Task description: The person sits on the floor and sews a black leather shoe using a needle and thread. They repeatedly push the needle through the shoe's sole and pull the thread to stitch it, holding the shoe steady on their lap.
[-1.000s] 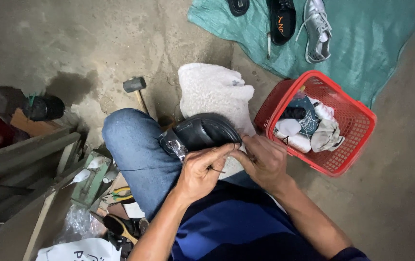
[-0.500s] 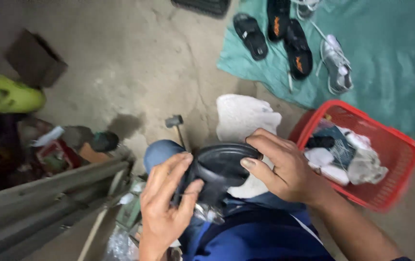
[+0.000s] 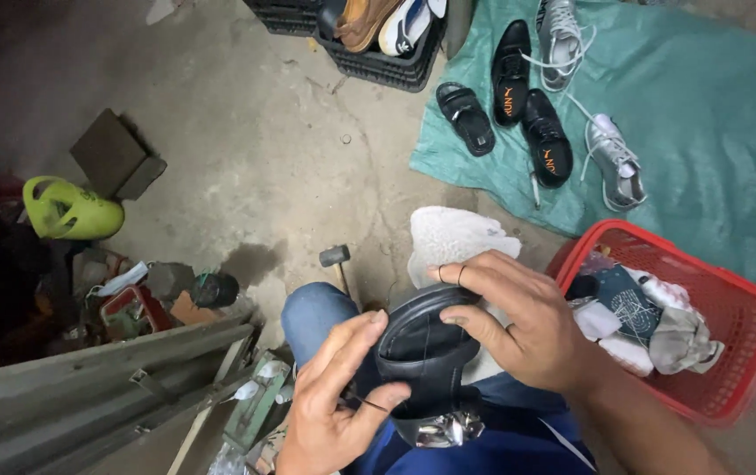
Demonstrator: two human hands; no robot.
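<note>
Black leather shoe (image 3: 422,352), sole up

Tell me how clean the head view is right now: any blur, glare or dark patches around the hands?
Head view: the left hand and right hand on the black shoe are sharp and evenly lit; small glints on the crinkled plastic below it; the left edge falls into deep shadow around the green clog; wide-angle bending shows at the borders.
</note>
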